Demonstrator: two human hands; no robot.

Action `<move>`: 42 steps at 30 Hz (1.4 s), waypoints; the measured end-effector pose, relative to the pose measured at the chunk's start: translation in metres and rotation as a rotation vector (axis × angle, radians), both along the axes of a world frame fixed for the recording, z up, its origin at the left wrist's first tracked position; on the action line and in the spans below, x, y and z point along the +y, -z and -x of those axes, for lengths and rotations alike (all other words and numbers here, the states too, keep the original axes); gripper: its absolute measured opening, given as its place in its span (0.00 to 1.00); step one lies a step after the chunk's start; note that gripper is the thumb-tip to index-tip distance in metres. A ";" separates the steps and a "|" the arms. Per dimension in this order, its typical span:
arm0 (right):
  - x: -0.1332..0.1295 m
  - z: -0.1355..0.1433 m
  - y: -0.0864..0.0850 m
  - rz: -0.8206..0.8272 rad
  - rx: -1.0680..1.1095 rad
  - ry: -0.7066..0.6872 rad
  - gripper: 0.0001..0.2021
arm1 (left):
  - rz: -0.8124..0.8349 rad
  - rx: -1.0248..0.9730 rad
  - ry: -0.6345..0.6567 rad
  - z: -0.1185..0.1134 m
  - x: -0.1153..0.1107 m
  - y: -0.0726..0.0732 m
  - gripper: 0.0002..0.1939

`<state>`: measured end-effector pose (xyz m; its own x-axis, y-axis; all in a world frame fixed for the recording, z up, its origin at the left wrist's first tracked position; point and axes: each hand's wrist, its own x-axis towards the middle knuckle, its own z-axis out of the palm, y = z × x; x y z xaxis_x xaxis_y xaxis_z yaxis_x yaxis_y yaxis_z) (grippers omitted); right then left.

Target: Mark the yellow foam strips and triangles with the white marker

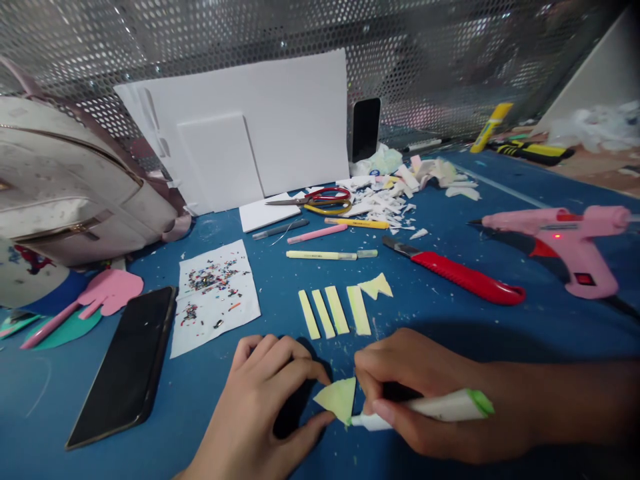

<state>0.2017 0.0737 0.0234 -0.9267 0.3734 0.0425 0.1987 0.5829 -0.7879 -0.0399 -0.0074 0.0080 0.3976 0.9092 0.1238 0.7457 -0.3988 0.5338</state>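
Observation:
My left hand (265, 407) pinches the left side of a pale green triangular piece (339, 399) between index finger and thumb. In my right hand (425, 393) is a white marker with a green end (445, 405); its tip touches the lower right corner of the triangle. Just beyond my hands lie several pale yellow-green strips (337, 310) and a small notched piece (377, 287). A pale yellow pen (320, 255) with its cap end pointing right rests behind the strips.
A red-handled knife (465, 275) and a pink glue gun (565, 233) lie at the right. Scissors (320, 200) and white scraps (375, 203) are at the back. On the left are a phone (125, 367), beads on paper (213, 333) and a backpack (75, 180).

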 end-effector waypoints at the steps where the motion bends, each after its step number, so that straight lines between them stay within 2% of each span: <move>1: 0.000 0.000 0.000 0.022 0.000 -0.006 0.08 | -0.001 0.001 0.002 0.000 0.000 0.000 0.08; 5: 0.001 -0.001 0.001 0.097 0.045 0.076 0.08 | 0.001 0.002 -0.001 0.001 0.001 0.001 0.07; 9: -0.001 0.000 0.002 0.062 0.055 0.166 0.09 | 0.018 -0.018 0.000 0.001 0.002 0.001 0.07; 12: -0.002 0.000 0.001 0.035 0.028 0.163 0.09 | 0.008 -0.013 0.003 0.002 0.002 0.002 0.07; 17: 0.000 -0.001 0.000 0.040 0.010 0.039 0.08 | 0.004 -0.003 0.001 0.002 0.002 0.002 0.08; 23: 0.000 -0.002 0.002 0.042 0.057 0.158 0.10 | 0.010 -0.031 -0.006 0.001 0.002 0.000 0.08; 28: 0.001 -0.001 0.002 0.070 0.031 0.062 0.10 | 0.012 -0.005 -0.007 0.002 0.001 0.002 0.08; 32: 0.002 -0.002 0.001 0.086 0.041 0.158 0.12 | 0.024 -0.017 -0.003 0.002 0.002 0.002 0.07; 36: 0.002 -0.003 0.001 0.085 -0.001 0.068 0.11 | 0.003 -0.011 -0.005 0.002 0.002 0.002 0.08; 40: 0.002 -0.003 0.003 0.104 0.035 0.149 0.13 | 0.006 -0.010 -0.002 0.002 0.001 0.002 0.09; 42: 0.002 -0.003 0.003 0.078 0.030 0.139 0.13 | 0.004 -0.012 -0.001 0.002 0.001 0.002 0.09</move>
